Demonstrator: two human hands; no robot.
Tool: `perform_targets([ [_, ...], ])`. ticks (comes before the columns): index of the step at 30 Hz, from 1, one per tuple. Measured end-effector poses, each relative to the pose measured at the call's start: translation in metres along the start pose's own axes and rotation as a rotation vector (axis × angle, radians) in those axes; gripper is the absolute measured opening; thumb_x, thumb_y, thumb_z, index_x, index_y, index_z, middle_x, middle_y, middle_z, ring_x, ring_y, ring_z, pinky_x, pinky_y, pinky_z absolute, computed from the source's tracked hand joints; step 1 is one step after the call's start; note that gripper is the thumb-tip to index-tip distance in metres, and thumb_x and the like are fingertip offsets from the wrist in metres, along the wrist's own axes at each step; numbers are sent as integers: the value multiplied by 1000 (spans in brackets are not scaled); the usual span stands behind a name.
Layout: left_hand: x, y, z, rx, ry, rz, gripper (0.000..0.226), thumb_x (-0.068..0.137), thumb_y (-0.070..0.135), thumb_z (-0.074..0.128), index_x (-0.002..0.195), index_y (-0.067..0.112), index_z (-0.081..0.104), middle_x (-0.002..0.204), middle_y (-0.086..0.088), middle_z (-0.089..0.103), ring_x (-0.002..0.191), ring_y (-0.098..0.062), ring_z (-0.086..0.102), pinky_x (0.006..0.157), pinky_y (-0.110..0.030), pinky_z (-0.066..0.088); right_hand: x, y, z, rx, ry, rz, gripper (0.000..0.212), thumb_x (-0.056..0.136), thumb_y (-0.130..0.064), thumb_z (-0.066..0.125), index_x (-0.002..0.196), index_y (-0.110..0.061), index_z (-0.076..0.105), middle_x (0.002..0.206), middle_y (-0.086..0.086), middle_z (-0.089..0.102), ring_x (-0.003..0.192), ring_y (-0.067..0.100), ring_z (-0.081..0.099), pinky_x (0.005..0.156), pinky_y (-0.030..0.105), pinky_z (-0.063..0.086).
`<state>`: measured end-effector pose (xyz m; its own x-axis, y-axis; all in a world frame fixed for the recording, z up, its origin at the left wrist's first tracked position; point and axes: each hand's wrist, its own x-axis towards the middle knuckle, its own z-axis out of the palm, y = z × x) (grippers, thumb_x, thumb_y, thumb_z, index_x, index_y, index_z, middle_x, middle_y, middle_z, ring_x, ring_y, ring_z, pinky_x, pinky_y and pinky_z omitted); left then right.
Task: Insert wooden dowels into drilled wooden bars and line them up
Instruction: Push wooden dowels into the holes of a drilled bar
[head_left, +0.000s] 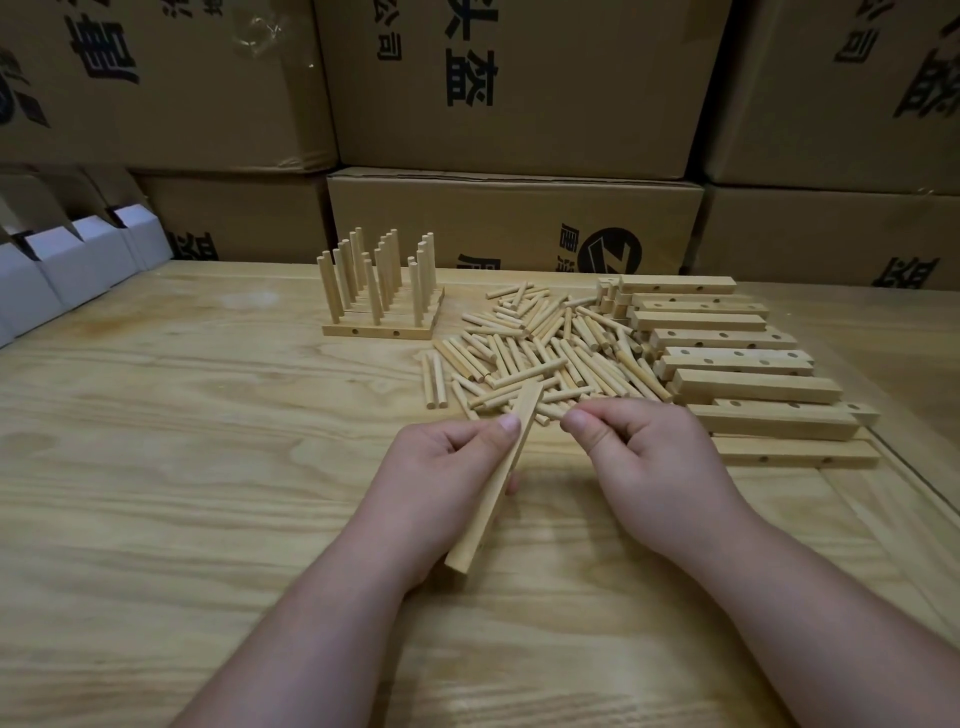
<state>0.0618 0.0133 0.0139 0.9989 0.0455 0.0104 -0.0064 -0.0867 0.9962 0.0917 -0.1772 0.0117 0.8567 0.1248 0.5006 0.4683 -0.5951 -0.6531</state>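
At a pale wooden table (156, 467) walled by stacked cardboard cartons (514, 78) printed with black Chinese characters, finished bars (382, 322) stand doweled at left. The left hand (441, 462) grips a drilled bar (493, 478); the right hand (639, 452) is pinched closed beside loose dowels (530, 348), contents unclear, with undoweled bars (727, 358) stacked at right.

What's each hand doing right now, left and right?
Left hand: closed on a drilled wooden bar, held tilted above the table.
Right hand: fingers pinched shut at the dowel pile; whether they hold a dowel cannot be told.
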Motion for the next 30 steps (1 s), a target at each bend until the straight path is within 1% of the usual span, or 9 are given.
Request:
perform_targets([
  [3, 0, 2, 0, -19, 4, 10, 26, 86, 54, 68, 84, 32, 82, 73, 2, 77, 66, 2, 69, 60, -15, 49, -1, 0, 3, 37, 62, 9, 12, 93, -30, 69, 100, -29, 79, 80, -31, 67, 91, -13, 61, 73, 1, 42],
  [5, -1, 3, 0, -66, 12, -7, 25, 82, 55, 68, 87, 35, 81, 73, 0, 77, 61, 0, 68, 55, -15, 48, -2, -3, 4, 77, 110, 27, 12, 94, -35, 66, 98, -31, 77, 79, -23, 68, 85, -6, 63, 69, 7, 45],
  [8, 3, 2, -2, -84, 103, -67, 35, 92, 54, 64, 79, 25, 80, 69, 1, 76, 53, -3, 63, 54, -22, 45, -3, -1, 2, 59, 161, 76, 40, 100, -50, 44, 92, -21, 70, 65, -10, 60, 62, 8, 56, 53, 31, 45],
  [9, 6, 2, -3, -107, 139, -90, 40, 94, 54, 62, 76, 22, 80, 68, 1, 75, 52, -5, 62, 55, -24, 44, -1, 2, 0, -12, 169, 117, 41, 100, -49, 41, 92, -19, 68, 63, -9, 59, 58, 10, 54, 50, 32, 42],
  [12, 11, 1, -7, -235, 197, -141, 43, 96, 54, 58, 74, 24, 80, 72, -1, 74, 54, -13, 58, 60, -31, 44, 3, 7, -2, -335, 90, 302, 22, 97, -42, 50, 105, -31, 67, 64, -12, 60, 62, 7, 57, 54, 29, 45],
  [16, 13, 0, -8, -326, 175, -151, 43, 100, 50, 53, 84, 20, 81, 72, -2, 70, 51, -13, 55, 52, -28, 44, 3, 7, -2, -495, -41, 424, 34, 94, -43, 52, 125, -32, 60, 88, -6, 70, 91, 22, 65, 73, 35, 53],
  [18, 12, 0, -8, -339, 162, -151, 42, 103, 47, 50, 89, 23, 82, 73, -2, 70, 51, -12, 55, 49, -27, 44, 2, 6, -1, -555, -56, 431, 35, 95, -43, 51, 125, -29, 60, 97, -4, 70, 99, 25, 64, 72, 35, 49],
  [25, 11, 1, -7, -381, 153, -153, 43, 106, 42, 47, 91, 24, 82, 72, -3, 70, 49, -10, 54, 44, -24, 45, 3, 7, 0, -592, -49, 437, 30, 96, -41, 50, 121, -26, 59, 104, -3, 68, 99, 26, 63, 67, 33, 41],
  [30, 12, 1, -6, -383, 149, -153, 43, 105, 43, 48, 92, 22, 82, 71, -3, 69, 49, -10, 54, 43, -23, 45, 4, 7, 0, -578, -72, 445, 14, 95, -40, 51, 105, -36, 61, 75, -18, 57, 68, 10, 50, 55, 28, 35],
])
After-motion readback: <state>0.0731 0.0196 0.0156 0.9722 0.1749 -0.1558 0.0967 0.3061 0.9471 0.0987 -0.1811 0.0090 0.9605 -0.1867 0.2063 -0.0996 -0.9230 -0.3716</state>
